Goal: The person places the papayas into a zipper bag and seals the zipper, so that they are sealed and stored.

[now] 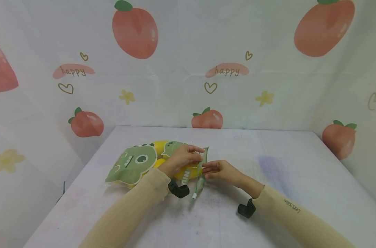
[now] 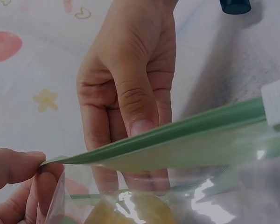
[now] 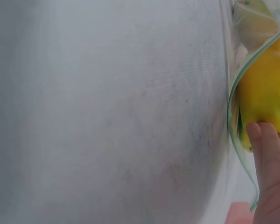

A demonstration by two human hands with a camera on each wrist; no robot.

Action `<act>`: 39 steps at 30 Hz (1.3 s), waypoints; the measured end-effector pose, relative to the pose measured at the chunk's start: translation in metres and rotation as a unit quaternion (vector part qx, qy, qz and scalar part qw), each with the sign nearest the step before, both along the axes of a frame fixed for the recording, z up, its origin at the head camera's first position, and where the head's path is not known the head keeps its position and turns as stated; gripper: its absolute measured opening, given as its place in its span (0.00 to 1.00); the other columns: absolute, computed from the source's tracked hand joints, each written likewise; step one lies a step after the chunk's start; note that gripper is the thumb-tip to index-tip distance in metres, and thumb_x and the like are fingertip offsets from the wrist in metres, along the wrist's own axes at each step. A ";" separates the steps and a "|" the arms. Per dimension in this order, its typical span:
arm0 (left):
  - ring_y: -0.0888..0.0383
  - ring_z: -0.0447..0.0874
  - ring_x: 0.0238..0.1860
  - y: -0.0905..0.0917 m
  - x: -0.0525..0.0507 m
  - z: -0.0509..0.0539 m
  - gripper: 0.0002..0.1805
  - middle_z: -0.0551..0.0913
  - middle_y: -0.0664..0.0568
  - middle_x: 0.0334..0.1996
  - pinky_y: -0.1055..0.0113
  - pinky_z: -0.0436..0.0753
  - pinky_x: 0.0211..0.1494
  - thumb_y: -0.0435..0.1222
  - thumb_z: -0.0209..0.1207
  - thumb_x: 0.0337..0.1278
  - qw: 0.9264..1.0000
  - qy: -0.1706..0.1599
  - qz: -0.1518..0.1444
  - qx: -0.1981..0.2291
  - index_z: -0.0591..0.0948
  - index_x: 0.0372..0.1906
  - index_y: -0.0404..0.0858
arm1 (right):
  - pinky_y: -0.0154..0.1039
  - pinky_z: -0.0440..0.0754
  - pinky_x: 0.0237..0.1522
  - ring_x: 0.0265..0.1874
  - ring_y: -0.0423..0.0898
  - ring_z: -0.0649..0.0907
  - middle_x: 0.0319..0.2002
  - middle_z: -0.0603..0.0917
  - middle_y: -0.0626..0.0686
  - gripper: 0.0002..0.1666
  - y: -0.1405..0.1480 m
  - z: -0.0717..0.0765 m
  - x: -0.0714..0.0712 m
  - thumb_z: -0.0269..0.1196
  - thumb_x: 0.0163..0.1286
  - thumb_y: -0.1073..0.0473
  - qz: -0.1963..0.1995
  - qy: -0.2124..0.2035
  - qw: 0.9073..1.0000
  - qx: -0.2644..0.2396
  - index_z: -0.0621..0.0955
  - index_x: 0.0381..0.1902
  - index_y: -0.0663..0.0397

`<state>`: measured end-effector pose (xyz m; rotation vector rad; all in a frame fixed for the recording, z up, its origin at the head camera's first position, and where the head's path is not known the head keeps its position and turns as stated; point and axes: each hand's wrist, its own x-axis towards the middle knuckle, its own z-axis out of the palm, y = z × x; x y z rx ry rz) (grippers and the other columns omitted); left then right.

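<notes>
A clear zip bag (image 1: 126, 168) with green dinosaur prints lies on the table, several yellow fruits that look like lemons (image 3: 263, 84) inside it. My left hand (image 1: 181, 158) pinches the far end of the bag's green zip edge between thumb and finger; the left wrist view shows this grip (image 2: 14, 168) closely. At the bag's parted mouth is my right hand (image 1: 223, 172), its fingers extended into the opening. In the right wrist view, the right hand's fingertips (image 3: 266, 135) touch the end of one lemon. A white zip slider (image 2: 276, 101) sits at the near end of the edge.
The bag rests on a white table (image 1: 253, 224) with faint purple stains. Behind it hangs a pale curtain (image 1: 181, 41) printed with peaches, hearts and flowers. A thin dark cord (image 1: 63, 189) shows by the table's left edge.
</notes>
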<state>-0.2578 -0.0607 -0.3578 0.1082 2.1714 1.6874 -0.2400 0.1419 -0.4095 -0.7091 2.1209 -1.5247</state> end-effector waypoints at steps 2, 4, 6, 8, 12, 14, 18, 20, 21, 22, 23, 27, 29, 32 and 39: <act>0.59 0.82 0.36 0.000 0.000 -0.001 0.20 0.85 0.50 0.32 0.65 0.83 0.52 0.28 0.62 0.57 1.000 0.001 -0.001 0.001 0.79 0.57 0.33 | 0.40 0.82 0.53 0.58 0.59 0.79 0.56 0.79 0.68 0.30 0.000 0.000 0.000 0.61 0.69 0.61 0.003 0.001 1.000 -0.001 0.70 0.63 0.74; 0.59 0.82 0.35 -0.001 -0.001 -0.001 0.20 0.85 0.50 0.32 0.65 0.83 0.52 0.28 0.62 0.57 1.000 0.001 -0.002 0.001 0.79 0.57 0.33 | 0.40 0.82 0.53 0.58 0.59 0.79 0.57 0.79 0.68 0.30 0.001 -0.001 -0.001 0.61 0.69 0.60 0.005 0.001 1.000 0.000 0.70 0.63 0.74; 0.59 0.82 0.35 -0.001 -0.001 -0.002 0.21 0.85 0.50 0.32 0.66 0.83 0.51 0.28 0.62 0.57 1.000 -0.001 -0.004 0.002 0.79 0.57 0.33 | 0.40 0.82 0.54 0.58 0.58 0.80 0.57 0.79 0.67 0.30 0.001 -0.002 -0.002 0.61 0.70 0.60 0.005 0.000 1.000 0.003 0.70 0.63 0.73; 0.60 0.82 0.35 -0.001 -0.002 -0.002 0.21 0.85 0.51 0.32 0.67 0.83 0.50 0.28 0.61 0.57 1.000 -0.004 -0.004 0.007 0.79 0.57 0.33 | 0.40 0.82 0.54 0.58 0.57 0.80 0.56 0.79 0.66 0.30 0.002 -0.002 -0.002 0.61 0.70 0.59 0.004 0.001 1.000 0.008 0.70 0.64 0.72; 0.60 0.82 0.34 -0.002 -0.002 -0.002 0.21 0.84 0.51 0.32 0.68 0.83 0.47 0.28 0.61 0.57 1.000 -0.008 -0.004 0.017 0.79 0.58 0.33 | 0.40 0.81 0.54 0.58 0.56 0.79 0.56 0.81 0.65 0.29 0.004 0.000 0.000 0.61 0.70 0.59 0.003 0.009 1.000 0.017 0.71 0.64 0.70; 0.60 0.81 0.33 -0.002 -0.002 -0.002 0.21 0.84 0.51 0.32 0.68 0.83 0.46 0.28 0.61 0.57 1.000 -0.006 -0.005 0.015 0.79 0.58 0.33 | 0.41 0.81 0.55 0.58 0.57 0.79 0.55 0.81 0.65 0.29 0.005 0.002 0.001 0.61 0.70 0.59 0.003 0.014 1.000 0.020 0.72 0.64 0.69; 0.60 0.81 0.33 -0.002 -0.002 -0.001 0.21 0.84 0.51 0.32 0.69 0.83 0.46 0.29 0.61 0.57 1.000 -0.006 -0.004 0.008 0.79 0.57 0.33 | 0.43 0.80 0.57 0.58 0.57 0.79 0.56 0.81 0.65 0.29 0.011 0.011 0.002 0.61 0.69 0.59 -0.003 0.023 0.999 0.024 0.72 0.64 0.69; 0.59 0.81 0.34 -0.002 -0.002 0.000 0.21 0.84 0.50 0.33 0.68 0.83 0.47 0.29 0.61 0.57 1.000 -0.006 -0.004 0.007 0.79 0.57 0.33 | 0.44 0.79 0.57 0.58 0.58 0.79 0.56 0.80 0.66 0.30 0.015 0.017 0.004 0.61 0.69 0.58 -0.004 0.030 0.999 0.022 0.71 0.64 0.69; 0.59 0.81 0.34 -0.002 -0.002 0.000 0.21 0.84 0.50 0.33 0.68 0.83 0.48 0.29 0.61 0.57 1.000 -0.008 -0.003 0.007 0.79 0.57 0.33 | 0.44 0.79 0.58 0.58 0.58 0.79 0.57 0.79 0.66 0.30 0.016 0.020 0.005 0.61 0.69 0.58 -0.004 0.032 0.999 0.021 0.71 0.64 0.69; 0.59 0.81 0.34 -0.002 -0.002 0.000 0.21 0.84 0.50 0.33 0.68 0.83 0.48 0.29 0.61 0.57 1.000 -0.010 -0.002 0.007 0.79 0.57 0.33 | 0.43 0.79 0.57 0.58 0.58 0.79 0.57 0.79 0.66 0.30 0.017 0.023 0.006 0.62 0.69 0.58 -0.005 0.034 0.999 0.018 0.71 0.65 0.68; 0.59 0.81 0.35 -0.002 -0.002 0.000 0.21 0.84 0.50 0.34 0.67 0.83 0.49 0.28 0.61 0.57 1.000 -0.010 -0.003 0.007 0.79 0.57 0.33 | 0.42 0.80 0.57 0.58 0.58 0.79 0.58 0.79 0.66 0.30 0.019 0.026 0.007 0.62 0.69 0.58 -0.005 0.037 0.999 0.015 0.71 0.65 0.68; 0.58 0.81 0.35 -0.002 -0.002 -0.001 0.20 0.85 0.49 0.35 0.66 0.83 0.51 0.28 0.61 0.58 1.000 -0.008 -0.002 0.004 0.80 0.57 0.34 | 0.38 0.81 0.55 0.58 0.60 0.79 0.57 0.78 0.66 0.30 0.023 0.038 0.012 0.64 0.67 0.58 -0.010 0.039 0.999 -0.009 0.72 0.63 0.66; 0.58 0.80 0.36 -0.002 -0.002 -0.001 0.20 0.85 0.49 0.35 0.66 0.83 0.51 0.29 0.62 0.58 1.000 -0.010 -0.001 0.003 0.80 0.57 0.34 | 0.37 0.81 0.54 0.57 0.58 0.80 0.56 0.79 0.63 0.28 0.025 0.043 0.015 0.64 0.67 0.59 -0.012 0.039 0.999 -0.020 0.73 0.62 0.64; 0.58 0.79 0.36 -0.002 -0.003 -0.001 0.20 0.84 0.50 0.34 0.67 0.83 0.51 0.28 0.62 0.58 1.000 -0.014 0.000 0.006 0.79 0.57 0.34 | 0.37 0.82 0.53 0.54 0.50 0.82 0.54 0.81 0.59 0.26 0.027 0.050 0.020 0.64 0.66 0.60 -0.012 0.041 0.998 -0.035 0.73 0.61 0.62; 0.59 0.79 0.35 -0.002 -0.004 -0.002 0.20 0.83 0.51 0.33 0.68 0.84 0.48 0.28 0.61 0.57 1.000 -0.013 -0.001 0.015 0.79 0.57 0.33 | 0.35 0.82 0.50 0.47 0.43 0.84 0.50 0.82 0.58 0.23 0.024 0.054 0.032 0.64 0.66 0.61 0.001 0.047 0.998 -0.049 0.74 0.56 0.67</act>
